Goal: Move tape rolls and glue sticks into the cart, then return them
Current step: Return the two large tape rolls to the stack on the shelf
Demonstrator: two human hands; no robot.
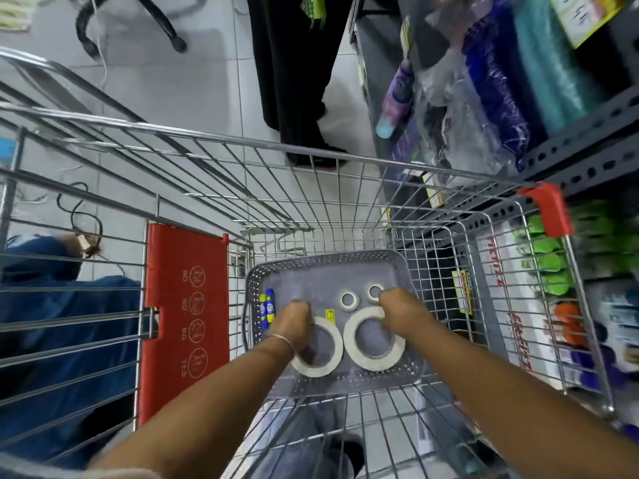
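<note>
Both hands curl onto big tape rolls: left hand (293,321), right hand (403,311).

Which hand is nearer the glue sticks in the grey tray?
Left. The left hand sits just right of the glue sticks; the right hand is across the tray, over the tape rolls.

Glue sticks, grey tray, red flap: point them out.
Glue sticks (267,307), head view, on the blue label.
Grey tray (325,260), head view, on the far rim.
Red flap (183,316), head view, on its middle panel.
</note>
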